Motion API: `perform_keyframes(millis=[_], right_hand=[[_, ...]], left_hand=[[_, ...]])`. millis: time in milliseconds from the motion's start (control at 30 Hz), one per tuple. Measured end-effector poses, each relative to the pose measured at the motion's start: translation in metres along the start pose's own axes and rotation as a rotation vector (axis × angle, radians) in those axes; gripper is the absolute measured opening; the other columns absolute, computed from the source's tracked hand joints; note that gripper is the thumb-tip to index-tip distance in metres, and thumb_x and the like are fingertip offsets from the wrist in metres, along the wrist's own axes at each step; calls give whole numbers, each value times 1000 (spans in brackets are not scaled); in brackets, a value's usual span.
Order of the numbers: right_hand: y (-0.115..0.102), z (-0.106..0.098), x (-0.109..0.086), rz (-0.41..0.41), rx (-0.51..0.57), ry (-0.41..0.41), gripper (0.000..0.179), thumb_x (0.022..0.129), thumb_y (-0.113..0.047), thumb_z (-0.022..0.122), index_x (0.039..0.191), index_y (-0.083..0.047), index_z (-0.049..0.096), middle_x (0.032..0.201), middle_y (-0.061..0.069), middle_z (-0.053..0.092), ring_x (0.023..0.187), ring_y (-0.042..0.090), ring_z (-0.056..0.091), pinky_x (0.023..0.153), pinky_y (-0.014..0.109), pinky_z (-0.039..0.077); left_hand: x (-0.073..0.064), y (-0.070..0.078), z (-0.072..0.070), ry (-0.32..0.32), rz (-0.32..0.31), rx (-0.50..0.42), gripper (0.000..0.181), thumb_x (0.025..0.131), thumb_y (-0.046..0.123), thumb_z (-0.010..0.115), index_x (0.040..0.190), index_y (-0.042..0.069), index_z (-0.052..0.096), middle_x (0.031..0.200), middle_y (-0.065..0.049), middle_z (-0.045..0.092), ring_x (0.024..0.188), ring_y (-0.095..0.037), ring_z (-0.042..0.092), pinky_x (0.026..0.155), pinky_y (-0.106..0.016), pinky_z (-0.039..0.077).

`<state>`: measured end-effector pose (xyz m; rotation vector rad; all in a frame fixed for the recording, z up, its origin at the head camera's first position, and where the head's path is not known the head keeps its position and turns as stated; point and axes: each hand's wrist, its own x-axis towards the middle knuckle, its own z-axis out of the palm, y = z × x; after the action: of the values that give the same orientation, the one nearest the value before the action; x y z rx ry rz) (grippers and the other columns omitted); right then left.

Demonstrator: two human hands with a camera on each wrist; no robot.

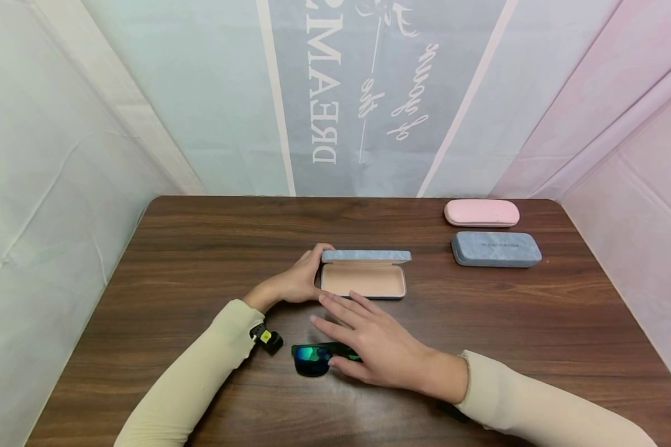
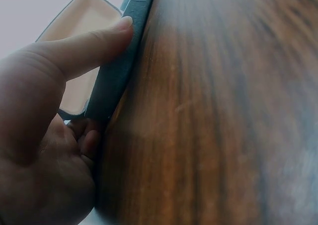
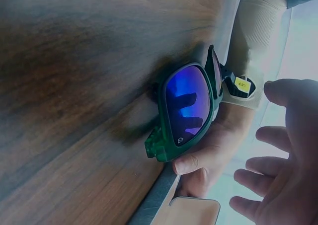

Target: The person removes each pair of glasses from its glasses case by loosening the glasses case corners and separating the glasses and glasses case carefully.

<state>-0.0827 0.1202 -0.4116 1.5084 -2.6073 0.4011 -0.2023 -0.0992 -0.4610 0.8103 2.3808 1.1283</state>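
A blue glasses case (image 1: 366, 256) with a beige lining lies with its lid raised near the middle of the table. My left hand (image 1: 297, 280) grips its left end; in the left wrist view the thumb presses the front wall of the case (image 2: 117, 78) while other fingers are partly hidden behind. Closer to me is a pair of sunglasses (image 1: 311, 361) with a dark green frame and mirrored blue-green lenses. Over their right part hovers my right hand (image 1: 383, 347), fingers spread and holding nothing. The right wrist view shows a gap between that hand and the sunglasses (image 3: 188, 106).
Toward the back right of the wooden table (image 1: 212, 236) lie a pink glasses case (image 1: 482, 213) and, in front of it, a second blue glasses case (image 1: 496, 249), both closed. A printed curtain (image 1: 235, 124) hangs behind the table's far edge.
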Motion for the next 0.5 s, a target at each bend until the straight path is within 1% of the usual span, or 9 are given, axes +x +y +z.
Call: perform_keyframes(millis=[267,500], right_hand=[[2,-1,-1,13,-29,6,75,94,-48,70,157,-18,42,166,15,26,152,29,26,117,59,25],[3,-1,-2,56,-25,23,92,90,-52,73,163,-22,26,169,16,12,154,35,16,118,64,16]], left_hand=[[0,1,0,-6,-4,5,84,85,23,85,145,11,27,146,-19,42,132,-35,35,110,-55,33],[-1,1,-1,-7,-10,-23,87,83,26,87,146,13,28,145,-15,42,133,-31,35,111,-54,32]])
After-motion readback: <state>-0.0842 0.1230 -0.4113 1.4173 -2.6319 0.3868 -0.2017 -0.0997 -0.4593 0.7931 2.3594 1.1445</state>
